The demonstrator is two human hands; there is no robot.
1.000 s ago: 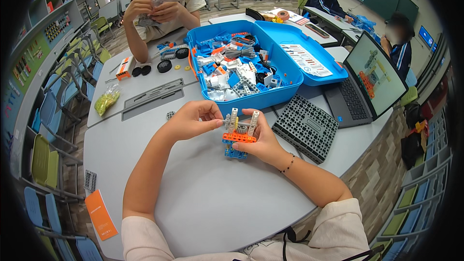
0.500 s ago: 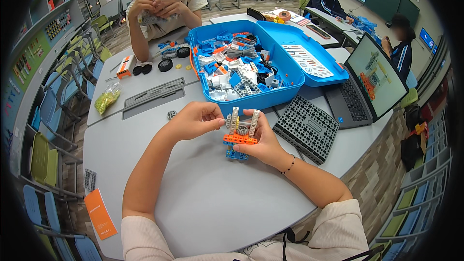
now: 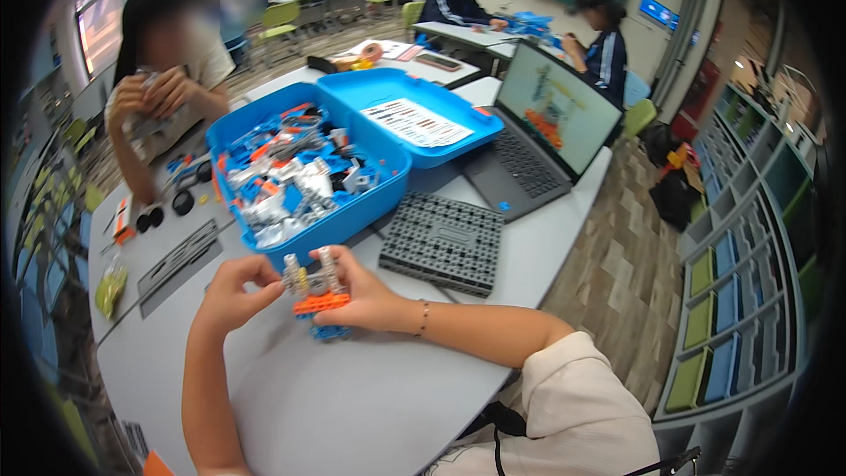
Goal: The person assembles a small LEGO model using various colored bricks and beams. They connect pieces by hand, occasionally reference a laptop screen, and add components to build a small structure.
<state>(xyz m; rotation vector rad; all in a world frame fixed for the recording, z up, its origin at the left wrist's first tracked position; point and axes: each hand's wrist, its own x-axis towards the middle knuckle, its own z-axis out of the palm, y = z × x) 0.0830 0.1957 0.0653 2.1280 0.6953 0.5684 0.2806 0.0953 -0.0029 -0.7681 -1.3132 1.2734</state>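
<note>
A small building-block model (image 3: 321,303) is upright in my right hand (image 3: 374,301), its fingers wrapped round the right side. The model has a blue base, an orange beam across the middle and two light-grey uprights with a yellow piece between them. My left hand (image 3: 233,293) is beside the left upright, thumb and forefinger drawn together at its edge. What lies between those fingertips, if anything, is too small and blurred to make out. Both hands are over the near part of the grey table (image 3: 352,397), in front of the blue storage box (image 3: 348,220).
The box holds many loose blocks; its blue lid (image 3: 467,128) lies open. A dark studded block case (image 3: 445,242) sits right of the model. Behind it stands a laptop (image 3: 520,159) showing a model. Grey tray (image 3: 181,264) and yellow-green bag (image 3: 110,291) lie left. Another person (image 3: 167,62) sits across.
The view has swung to the right, so the table, box and hands appear further left. My right hand still holds the model, with my left hand close at its left side.
</note>
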